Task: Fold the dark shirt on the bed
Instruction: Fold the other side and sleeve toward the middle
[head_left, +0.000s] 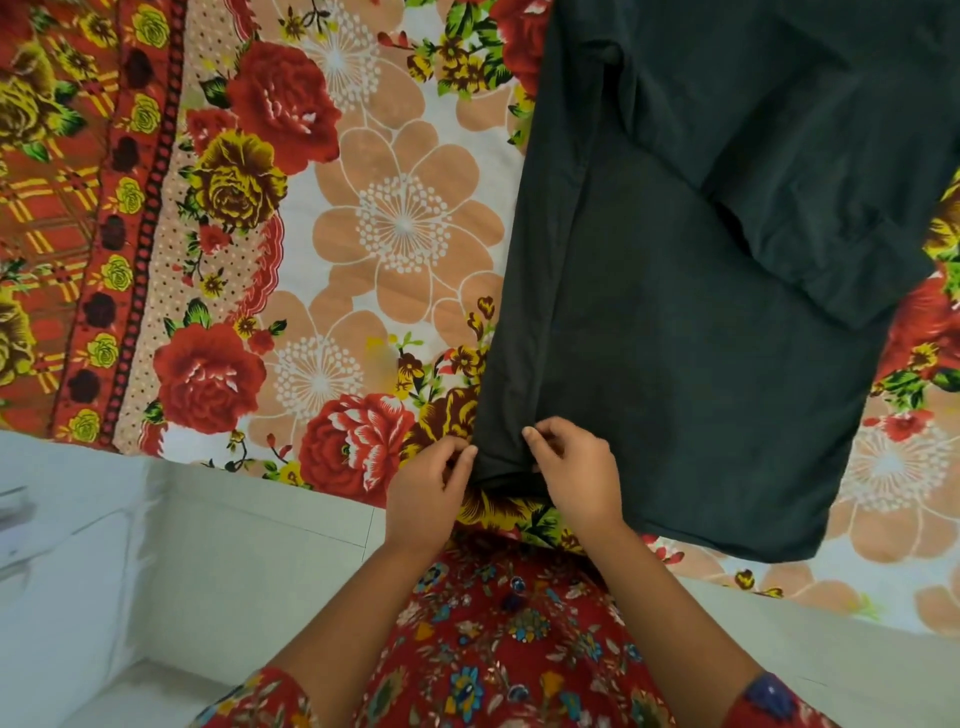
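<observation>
Across the bed (332, 171), seen from the head camera, lies a cotton-looking sheet (405, 223) printed with large red and yellow roses, peach open-petalled flowers on white, and a red checked border with a dotted band down its left side. On the right half of it rests the dark shirt (675, 364), a matte, charcoal-black knit lying mostly flat in a long, roughly rectangular panel, with soft creases running along its left edge. One sleeve (831, 218) is laid over the body as a broad slanted flap, its cuff end pointing down and to the right. The shirt's straight hem reaches the near edge of the bed.

Both hands are at the shirt's near left corner, close together but not touching each other. The left hand (426, 493) pinches the very corner of the hem between thumb and curled fingers. The right hand (576, 478) is just beside it, with fingers curled down onto the cloth and gripping the hem edge, which bunches into a small fold between them.

Below the bare forearms shows a red dress (493, 649) with a small, busy multicoloured floral print. Pale, smooth floor tiles (249, 545) run beside the bed, and a white moulded unit (57, 551) stands at the left edge. I cannot tell what it is.
</observation>
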